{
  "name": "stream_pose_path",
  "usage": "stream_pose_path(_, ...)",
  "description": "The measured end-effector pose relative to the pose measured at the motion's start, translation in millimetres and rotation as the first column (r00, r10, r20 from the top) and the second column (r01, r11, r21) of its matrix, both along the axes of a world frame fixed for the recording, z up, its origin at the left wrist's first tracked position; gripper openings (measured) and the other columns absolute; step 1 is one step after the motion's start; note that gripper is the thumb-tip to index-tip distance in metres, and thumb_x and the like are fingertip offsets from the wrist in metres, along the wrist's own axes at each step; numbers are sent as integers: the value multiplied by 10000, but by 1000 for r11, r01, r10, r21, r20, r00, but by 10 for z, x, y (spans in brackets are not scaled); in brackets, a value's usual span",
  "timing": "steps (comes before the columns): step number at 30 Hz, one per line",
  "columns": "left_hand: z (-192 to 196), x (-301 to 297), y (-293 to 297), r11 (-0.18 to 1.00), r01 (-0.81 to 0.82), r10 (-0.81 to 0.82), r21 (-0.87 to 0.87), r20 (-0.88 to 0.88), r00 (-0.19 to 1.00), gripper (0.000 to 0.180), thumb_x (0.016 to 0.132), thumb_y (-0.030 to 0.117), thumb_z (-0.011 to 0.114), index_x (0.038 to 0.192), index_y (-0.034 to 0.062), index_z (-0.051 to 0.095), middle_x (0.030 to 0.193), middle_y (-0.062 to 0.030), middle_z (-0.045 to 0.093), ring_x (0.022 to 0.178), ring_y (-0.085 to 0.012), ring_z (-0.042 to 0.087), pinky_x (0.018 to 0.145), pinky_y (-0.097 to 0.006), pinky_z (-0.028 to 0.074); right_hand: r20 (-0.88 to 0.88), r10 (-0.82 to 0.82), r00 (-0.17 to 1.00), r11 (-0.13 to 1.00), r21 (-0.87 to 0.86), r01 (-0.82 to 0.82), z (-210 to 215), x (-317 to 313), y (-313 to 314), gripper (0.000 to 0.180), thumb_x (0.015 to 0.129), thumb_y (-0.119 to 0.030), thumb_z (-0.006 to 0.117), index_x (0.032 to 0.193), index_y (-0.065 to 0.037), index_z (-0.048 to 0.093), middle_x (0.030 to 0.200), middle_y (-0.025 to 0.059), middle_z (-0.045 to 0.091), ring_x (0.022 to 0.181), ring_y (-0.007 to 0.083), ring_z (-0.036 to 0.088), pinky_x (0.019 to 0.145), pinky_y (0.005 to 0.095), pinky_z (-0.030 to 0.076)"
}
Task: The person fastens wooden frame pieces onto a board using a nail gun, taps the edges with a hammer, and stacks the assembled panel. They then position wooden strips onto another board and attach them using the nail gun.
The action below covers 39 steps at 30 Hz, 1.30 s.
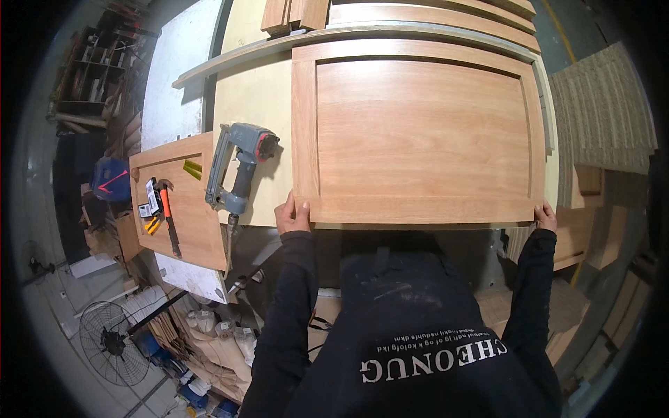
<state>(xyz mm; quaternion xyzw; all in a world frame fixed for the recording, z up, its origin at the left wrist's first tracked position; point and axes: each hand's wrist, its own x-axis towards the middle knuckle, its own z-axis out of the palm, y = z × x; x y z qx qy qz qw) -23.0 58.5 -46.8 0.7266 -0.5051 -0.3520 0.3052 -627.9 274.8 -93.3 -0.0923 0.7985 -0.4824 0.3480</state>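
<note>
A framed wooden cabinet door panel (425, 132) lies flat on the bench in front of me. My left hand (293, 214) grips its near left corner, thumb on top and fingers at the edge. At the near right corner, my right hand (546, 217) holds the panel in the same way, its fingers partly hidden by the edge. To the left of the panel a grey pneumatic nail gun (244, 164) rests on the pale bench board (251, 104), apart from my left hand.
Left of the nail gun, another wooden panel (202, 240) carries an orange-handled hammer (167, 212) and yellow strips (193, 169). A long wooden strip (237, 58) runs behind my panel, near stacked boards (432, 15). More boards (603, 104) stand at right; a fan (113, 341) is lower left.
</note>
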Motion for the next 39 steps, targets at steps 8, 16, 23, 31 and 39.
stream_pose_path(8, -19, 10, -115, 986, -134, 156, 98, -263, 952, 372, 721, 60, 690, 1062, -21, 567, 907, -94, 567, 776, -131, 562, 673, -258, 482, -685, 257, 682, 963, 121, -242, 474, 639, -606, 503, 719, -75, 635, 1191, 2, 482, 1145, 137, 534, 1038, 228, 506, 884, 338, 411)
stream_pose_path(16, -50, -44, -94, 997, -74, 70, -20, -157, 985, 299, 699, 55, 711, 962, -5, 584, 789, -33, 595, 658, -84, 510, 617, -224, 451, -478, 866, -145, 84, 426, -901, 1164, 3649, -2057, 1017, 594, -475, 728, 1346, -13, 223, 1410, 183, 219, 1319, 352, 172, 1034, 566, 135)
stream_pose_path(23, 202, 47, -39, 995, 99, -97, 21, -88, 991, 356, 686, 75, 688, 1023, 19, 586, 961, -117, 522, 769, -144, 539, 653, -255, 465, -473, 824, -313, 11, 565, -825, 1215, 3786, -2313, 1083, 520, -475, 728, 1358, -16, 216, 1430, 156, 189, 1330, 351, 133, 1029, 574, 140)
stream_pose_path(31, 824, 486, -1190, 937, 293, -340, 192, 704, 623, 860, 592, 210, 757, 1308, 81, 298, 1146, -177, 417, 979, -351, 490, 858, -444, 385, -507, 815, -281, 21, 510, -860, 1163, 3766, -2373, 1081, 500, -474, 725, 1357, -26, 241, 1436, 138, 193, 1338, 336, 126, 1038, 570, 115)
stream_pose_path(39, 824, 602, -1259, 914, 237, -397, 331, 596, 698, 498, 667, 264, 659, 1070, 38, 473, 862, -207, 618, 825, -370, 601, 703, -425, 480, -499, 837, -223, 39, 462, -886, 1114, 3714, -2364, 1099, 477, -463, 751, 1347, -10, 255, 1432, 143, 203, 1343, 314, 127, 1046, 565, 97)
